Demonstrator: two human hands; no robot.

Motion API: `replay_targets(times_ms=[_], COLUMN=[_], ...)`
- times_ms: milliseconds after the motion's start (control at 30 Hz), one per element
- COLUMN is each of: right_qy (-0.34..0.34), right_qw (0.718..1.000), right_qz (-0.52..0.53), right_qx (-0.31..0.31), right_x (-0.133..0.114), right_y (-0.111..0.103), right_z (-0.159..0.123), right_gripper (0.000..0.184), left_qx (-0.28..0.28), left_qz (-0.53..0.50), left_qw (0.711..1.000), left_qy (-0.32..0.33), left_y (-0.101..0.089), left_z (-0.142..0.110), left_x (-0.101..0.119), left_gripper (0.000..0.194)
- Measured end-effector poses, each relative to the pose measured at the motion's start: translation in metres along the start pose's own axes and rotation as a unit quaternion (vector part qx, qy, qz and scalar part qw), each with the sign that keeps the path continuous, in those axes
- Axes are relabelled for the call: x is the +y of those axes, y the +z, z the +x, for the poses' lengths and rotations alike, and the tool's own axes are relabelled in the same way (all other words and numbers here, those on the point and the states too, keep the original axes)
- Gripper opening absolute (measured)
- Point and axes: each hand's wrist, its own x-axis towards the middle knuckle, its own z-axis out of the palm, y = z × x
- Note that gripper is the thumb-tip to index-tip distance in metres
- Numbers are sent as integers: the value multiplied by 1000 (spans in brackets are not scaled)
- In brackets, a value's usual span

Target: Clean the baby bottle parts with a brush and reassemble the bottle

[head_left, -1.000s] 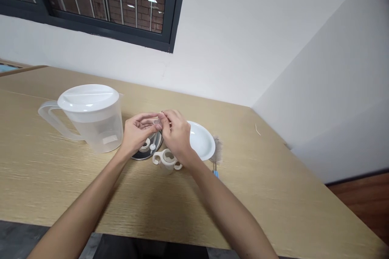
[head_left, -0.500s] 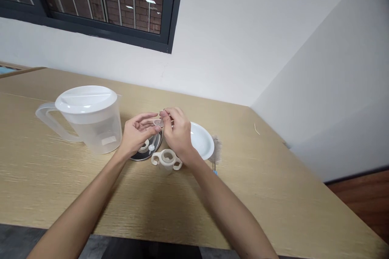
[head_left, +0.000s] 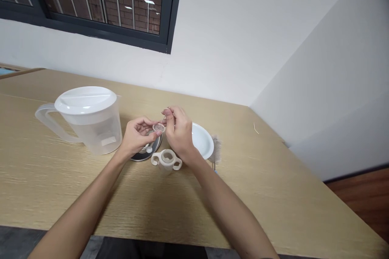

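My left hand (head_left: 136, 136) pinches a small round translucent part (head_left: 158, 128) above a shiny metal plate (head_left: 142, 154). My right hand (head_left: 179, 133) pinches a thin wire-like tool (head_left: 162, 120) whose lower end meets that small part. Both hands hover just above the wooden table (head_left: 273, 194). A cream two-handled cup piece (head_left: 166, 161) stands on the table directly below my right hand. A small white piece (head_left: 148, 149) lies on the metal plate under my left fingers.
A clear plastic jug (head_left: 88, 123) with a white lid stands to the left. A white bowl (head_left: 203, 141) sits behind my right hand, with a fluffy brush (head_left: 216, 150) beside it. A white wall closes the table's right side.
My left hand has lowered the small part slightly toward the plate. My right hand has lifted a little, and the thin tool now shows between the two hands.
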Motion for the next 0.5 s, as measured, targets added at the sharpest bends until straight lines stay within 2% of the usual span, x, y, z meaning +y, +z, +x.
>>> replay_targets(times_ms=[200, 400, 500], right_qy=[36, 35, 36], right_qw=[997, 996, 996], right_qz=[63, 78, 81], right_qx=[1, 8, 3], right_x=[-2, -3, -4], right_y=[-1, -2, -3], right_z=[-1, -1, 0], right_gripper=[27, 25, 25], left_qx=[-16, -15, 3], left_qz=[5, -3, -12], left_qw=[1000, 1000, 1000], left_qy=[-2, -7, -6], left_y=[0, 1, 1], left_z=[-1, -1, -1], left_x=[-1, 1, 2], left_gripper=[36, 35, 35])
